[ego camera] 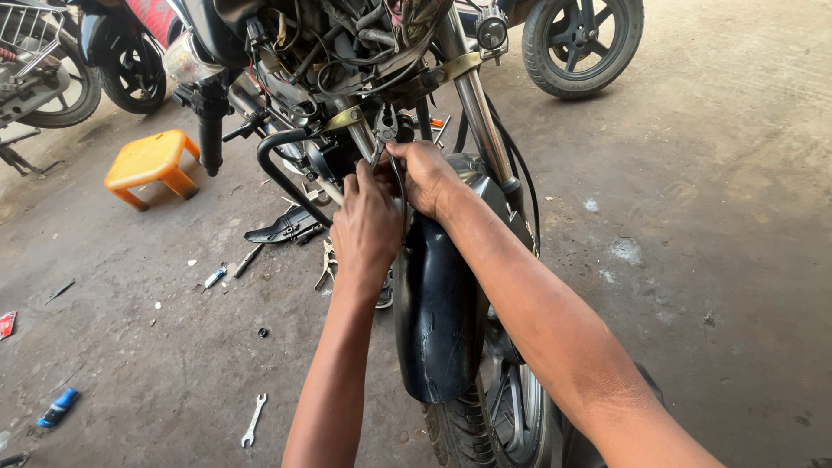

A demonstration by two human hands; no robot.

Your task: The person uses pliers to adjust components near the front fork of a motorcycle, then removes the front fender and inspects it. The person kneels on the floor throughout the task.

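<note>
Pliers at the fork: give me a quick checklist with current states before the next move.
1. Pliers in hand: ok, the right hand grips the handles.
2. Pliers' tips on a part: cannot tell, the tips sit among the cables below the headlight area.
3. Left hand supporting: ok, it sits against the right hand beside the fork tube.
4. Left fingers away from the pliers' tips: cannot tell, they are hidden behind the hand.
5. Front mudguard out of the way: ok, it lies below both hands.
6. Spare tool available: ok, a wrench lies on the floor, apart from both hands.
</note>
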